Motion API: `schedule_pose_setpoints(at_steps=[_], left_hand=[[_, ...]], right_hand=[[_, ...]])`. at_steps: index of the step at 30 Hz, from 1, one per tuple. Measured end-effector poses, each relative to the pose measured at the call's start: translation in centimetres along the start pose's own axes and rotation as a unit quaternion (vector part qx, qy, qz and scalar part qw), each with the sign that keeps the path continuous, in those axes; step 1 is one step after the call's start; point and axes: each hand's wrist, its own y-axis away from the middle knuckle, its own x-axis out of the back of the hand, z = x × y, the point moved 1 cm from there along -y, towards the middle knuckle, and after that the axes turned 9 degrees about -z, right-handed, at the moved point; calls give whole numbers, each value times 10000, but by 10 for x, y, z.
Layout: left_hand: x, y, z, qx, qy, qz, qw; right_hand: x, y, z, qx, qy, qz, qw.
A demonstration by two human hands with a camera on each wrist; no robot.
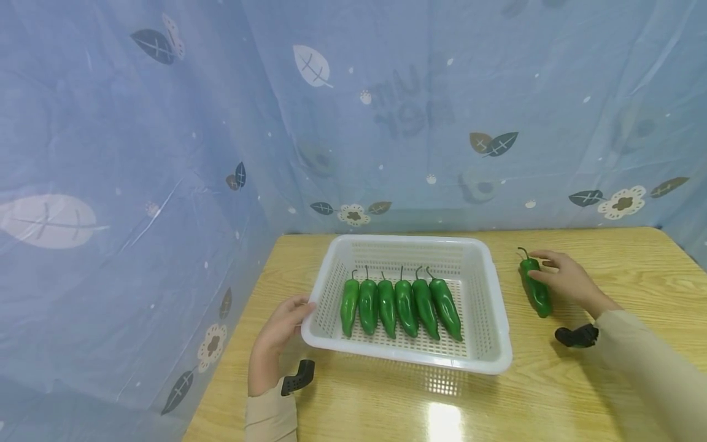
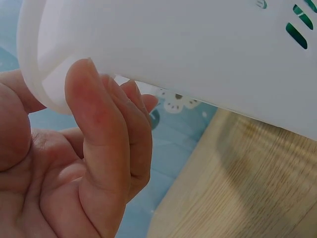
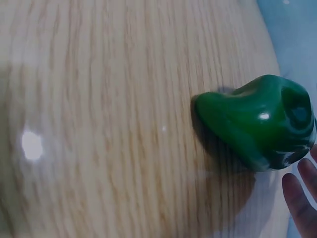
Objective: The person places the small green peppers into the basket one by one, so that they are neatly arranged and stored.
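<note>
A white plastic basket [image 1: 405, 355] with slotted walls holds several green peppers [image 1: 405, 307], lying side by side with stems toward the back. My left hand [image 1: 284, 322] grips its left rim; in the left wrist view, curled fingers [image 2: 101, 114] press the basket wall [image 2: 163, 39] from outside. Right of the basket, one more green pepper [image 1: 538, 294] lies on the table, stem pointing back. Over its stem end is my right hand [image 1: 566, 279], thumb and fingers spread about it. The right wrist view has this pepper [image 3: 257, 119] beside loosely extended fingertips [image 3: 294, 193].
Everything stands on a light wood table [image 1: 353, 405]. A blue patterned cloth [image 1: 414, 123] hangs along the back and left edges. Black curved pieces sit at the left cuff [image 1: 270, 411] and the right cuff [image 1: 613, 331].
</note>
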Motion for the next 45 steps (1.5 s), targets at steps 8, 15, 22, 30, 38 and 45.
schedule_pose_setpoints(at_steps=[8, 15, 22, 30, 38, 45], left_hand=[[0, 0, 0, 1, 70, 5, 10000], [0, -1, 0, 61, 67, 83, 9999], [-1, -1, -1, 100, 58, 88, 9999], [-1, -1, 0, 98, 68, 163, 9998], [-1, -2, -2, 143, 110, 182, 9997], [-1, -2, -1, 144, 124, 188, 9996]], right_hand=[[1, -9, -2, 155, 620, -196, 9978], [2, -15, -3, 218, 930, -295, 9950], [1, -16, -5, 240, 1053, -532, 9927], [1, -20, -2, 127, 981, -552, 9936], [1, -22, 1, -72, 927, -458, 9946], [3, -21, -2, -174, 899, -448, 9948]])
